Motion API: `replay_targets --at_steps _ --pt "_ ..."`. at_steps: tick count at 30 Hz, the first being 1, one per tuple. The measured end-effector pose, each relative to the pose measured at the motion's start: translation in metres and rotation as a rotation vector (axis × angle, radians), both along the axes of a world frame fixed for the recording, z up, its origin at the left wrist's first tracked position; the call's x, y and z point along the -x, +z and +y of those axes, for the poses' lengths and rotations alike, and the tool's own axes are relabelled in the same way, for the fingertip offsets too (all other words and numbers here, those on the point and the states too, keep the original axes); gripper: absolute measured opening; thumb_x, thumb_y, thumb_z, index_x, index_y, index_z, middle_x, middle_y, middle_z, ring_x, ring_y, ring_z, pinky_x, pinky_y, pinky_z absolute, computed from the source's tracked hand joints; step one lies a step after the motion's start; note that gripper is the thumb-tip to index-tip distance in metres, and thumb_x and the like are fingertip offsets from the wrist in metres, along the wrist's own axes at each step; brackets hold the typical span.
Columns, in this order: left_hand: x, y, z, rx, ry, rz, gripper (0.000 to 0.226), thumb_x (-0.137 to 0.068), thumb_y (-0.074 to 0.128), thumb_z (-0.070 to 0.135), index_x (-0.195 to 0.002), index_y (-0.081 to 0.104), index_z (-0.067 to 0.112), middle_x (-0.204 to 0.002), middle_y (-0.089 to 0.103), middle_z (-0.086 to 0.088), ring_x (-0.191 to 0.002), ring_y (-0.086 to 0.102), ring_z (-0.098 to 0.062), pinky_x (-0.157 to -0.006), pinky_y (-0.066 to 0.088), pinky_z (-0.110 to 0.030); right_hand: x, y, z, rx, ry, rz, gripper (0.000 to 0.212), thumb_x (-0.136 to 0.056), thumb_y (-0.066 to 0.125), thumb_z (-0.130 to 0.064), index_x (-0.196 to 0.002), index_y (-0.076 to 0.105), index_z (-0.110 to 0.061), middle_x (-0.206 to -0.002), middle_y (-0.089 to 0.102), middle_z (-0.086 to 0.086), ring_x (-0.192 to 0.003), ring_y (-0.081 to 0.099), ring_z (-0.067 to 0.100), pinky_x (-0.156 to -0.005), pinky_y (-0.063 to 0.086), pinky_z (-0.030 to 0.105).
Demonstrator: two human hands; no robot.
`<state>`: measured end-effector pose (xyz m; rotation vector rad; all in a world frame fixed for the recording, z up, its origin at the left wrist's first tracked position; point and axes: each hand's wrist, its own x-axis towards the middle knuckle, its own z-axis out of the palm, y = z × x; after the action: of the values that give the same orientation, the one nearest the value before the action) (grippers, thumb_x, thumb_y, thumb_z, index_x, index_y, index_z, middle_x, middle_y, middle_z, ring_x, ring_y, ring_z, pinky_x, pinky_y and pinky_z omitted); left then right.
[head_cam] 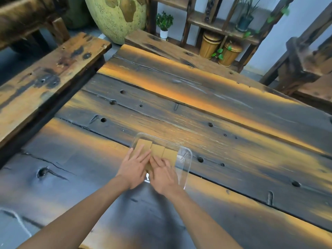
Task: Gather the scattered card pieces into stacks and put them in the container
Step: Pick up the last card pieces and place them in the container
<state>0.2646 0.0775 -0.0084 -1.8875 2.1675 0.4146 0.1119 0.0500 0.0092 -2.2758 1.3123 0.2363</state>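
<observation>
Left hand (133,166): fingers straight, slightly spread, lying flat on the tan card stacks (158,150). Right hand (162,172): fingers straight, close together, pressing flat on the cards beside it. Neither grips anything. Card stacks sit side by side inside the clear plastic container (186,165). Container rests on dark, scorched plank table (215,112). Wooden bench (45,69) to the left; potted plants (164,24) on shelving behind.

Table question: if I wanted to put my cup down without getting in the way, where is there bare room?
The wooden table is bare beyond the clear container, toward the shelf with plants, and to the right of it. The near-left corner beside the left forearm is bare too. It is crowded at the container: both the left hand and right hand lie flat on the card pieces inside.
</observation>
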Motion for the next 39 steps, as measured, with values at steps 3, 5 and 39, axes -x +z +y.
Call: replay_targets --at_steps 3,5,39 --pt "0.004 -0.006 -0.002 -0.075 0.048 -0.085 0.067 -0.098 0.025 0.040 -0.157 0.000 0.021 -0.164 -0.008 0.013 -0.141 -0.033 -0.018 -0.113 -0.023 -0.052 -0.008 -0.011 0.006 -0.102 -0.014 0.058 0.058 -0.105 0.031 -0.035 -0.160 0.018 -0.021 -0.167 0.015 -0.011 -0.151 0.014 0.029 -0.119 0.021 0.045" --pt "0.004 -0.005 -0.002 -0.109 0.082 -0.088 0.066 -0.098 0.023 0.041 -0.157 -0.001 0.021 -0.164 -0.010 0.014 -0.141 -0.034 -0.017 -0.109 -0.028 -0.053 -0.009 -0.016 0.006 -0.140 -0.041 0.068 0.055 -0.106 0.027 -0.035 -0.158 0.024 -0.019 -0.168 0.014 -0.010 -0.152 0.012 0.028 -0.120 0.020 0.045" --pt "0.004 0.008 -0.008 -0.037 0.106 0.155 0.054 -0.103 0.014 0.041 -0.155 0.001 0.038 -0.162 -0.013 0.019 -0.151 -0.013 -0.016 -0.118 0.000 -0.059 0.005 -0.005 -0.005 -0.265 -0.767 -0.216 0.063 -0.101 0.040 -0.031 -0.159 0.019 -0.018 -0.165 0.019 0.007 -0.144 0.032 0.035 -0.115 0.030 0.040"
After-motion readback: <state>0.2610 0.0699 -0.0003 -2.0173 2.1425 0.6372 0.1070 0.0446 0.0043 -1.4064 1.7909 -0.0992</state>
